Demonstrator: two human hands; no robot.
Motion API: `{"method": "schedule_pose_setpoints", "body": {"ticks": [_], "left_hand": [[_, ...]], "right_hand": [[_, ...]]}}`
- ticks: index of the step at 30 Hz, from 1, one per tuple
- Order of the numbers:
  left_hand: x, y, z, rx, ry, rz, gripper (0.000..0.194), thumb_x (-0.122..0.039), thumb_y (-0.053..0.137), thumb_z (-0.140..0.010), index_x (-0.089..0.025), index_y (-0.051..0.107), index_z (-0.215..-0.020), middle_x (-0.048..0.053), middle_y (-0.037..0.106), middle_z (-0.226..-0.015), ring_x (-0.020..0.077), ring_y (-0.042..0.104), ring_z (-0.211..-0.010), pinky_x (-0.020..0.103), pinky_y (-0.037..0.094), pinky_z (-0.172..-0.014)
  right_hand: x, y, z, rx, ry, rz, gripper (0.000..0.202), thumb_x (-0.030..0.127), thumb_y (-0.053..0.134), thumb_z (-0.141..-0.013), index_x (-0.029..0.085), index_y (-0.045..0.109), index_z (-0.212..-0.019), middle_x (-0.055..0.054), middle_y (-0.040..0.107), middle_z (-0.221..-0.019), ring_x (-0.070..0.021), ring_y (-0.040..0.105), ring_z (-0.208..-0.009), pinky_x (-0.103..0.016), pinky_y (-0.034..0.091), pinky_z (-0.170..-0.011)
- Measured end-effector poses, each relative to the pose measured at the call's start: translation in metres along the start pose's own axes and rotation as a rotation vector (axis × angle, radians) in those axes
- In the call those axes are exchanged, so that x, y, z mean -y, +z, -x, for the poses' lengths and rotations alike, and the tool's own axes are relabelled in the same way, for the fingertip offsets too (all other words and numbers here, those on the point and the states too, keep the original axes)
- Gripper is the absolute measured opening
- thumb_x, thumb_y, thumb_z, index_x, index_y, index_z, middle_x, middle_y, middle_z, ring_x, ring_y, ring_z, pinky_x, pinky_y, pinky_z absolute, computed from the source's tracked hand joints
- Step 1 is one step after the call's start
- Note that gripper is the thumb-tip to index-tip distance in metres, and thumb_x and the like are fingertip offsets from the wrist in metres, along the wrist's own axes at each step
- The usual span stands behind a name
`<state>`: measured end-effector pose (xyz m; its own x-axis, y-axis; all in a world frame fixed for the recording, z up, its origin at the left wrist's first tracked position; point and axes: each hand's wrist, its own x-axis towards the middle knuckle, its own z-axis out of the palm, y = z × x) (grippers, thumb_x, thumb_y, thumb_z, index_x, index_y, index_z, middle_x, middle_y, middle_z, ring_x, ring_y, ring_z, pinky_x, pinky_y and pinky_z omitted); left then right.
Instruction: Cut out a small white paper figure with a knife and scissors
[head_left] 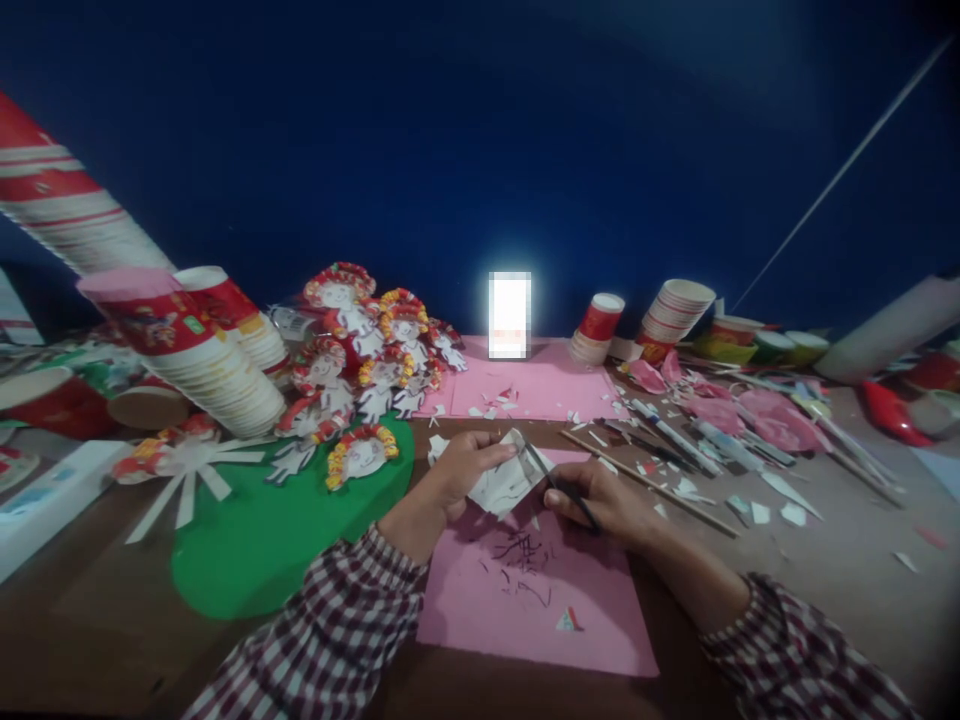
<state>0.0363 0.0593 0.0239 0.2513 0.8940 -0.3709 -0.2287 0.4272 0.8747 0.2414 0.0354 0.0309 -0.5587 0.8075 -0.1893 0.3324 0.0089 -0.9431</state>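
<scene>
Between my hands is a piece of white paper (504,488) with dark drawn lines. My left hand (466,470) pinches its left side, thumb on top. In my right hand (600,500) is a pair of black-handled scissors (574,492), their blades at the paper's upper right edge. The fingers wrap round the handles, so part of them is hidden. Below both hands lies a pink sheet (540,610) with dark marks on it and a small printed paper scrap (570,619).
Paper dolls (364,455) with red and yellow rims crowd a green sheet (247,540) at left, near leaning stacks of paper cups (217,370). A bright phone-like screen (510,315) stands at the back. Pens (675,437), a wooden stick (652,485) and scraps cover the right side.
</scene>
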Motion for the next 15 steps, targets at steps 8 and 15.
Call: {"method": "schedule_pose_setpoints", "body": {"ticks": [8,15], "left_hand": [[0.0006,0.0001,-0.0006,-0.005,0.025,0.001,0.040,-0.037,0.086,-0.052,-0.009,0.072,-0.078,0.007,0.071,-0.069,0.0145,0.062,-0.056,0.025,0.046,-0.056],[-0.0002,-0.0001,-0.0006,-0.018,0.005,-0.014,0.036,-0.034,0.085,-0.054,-0.009,0.071,-0.077,0.006,0.069,-0.066,0.0136,0.061,-0.053,0.024,0.044,-0.052]], "right_hand": [[0.0023,0.0005,0.0006,-0.030,0.008,0.025,0.046,0.059,0.066,-0.076,0.014,0.062,-0.079,0.005,0.044,-0.055,-0.0086,0.037,-0.049,-0.020,0.032,-0.044],[0.0002,0.0040,0.0002,-0.037,0.028,-0.070,0.046,0.061,0.067,-0.074,0.016,0.057,-0.075,0.006,0.040,-0.053,-0.0078,0.036,-0.046,-0.020,0.032,-0.042]]}}
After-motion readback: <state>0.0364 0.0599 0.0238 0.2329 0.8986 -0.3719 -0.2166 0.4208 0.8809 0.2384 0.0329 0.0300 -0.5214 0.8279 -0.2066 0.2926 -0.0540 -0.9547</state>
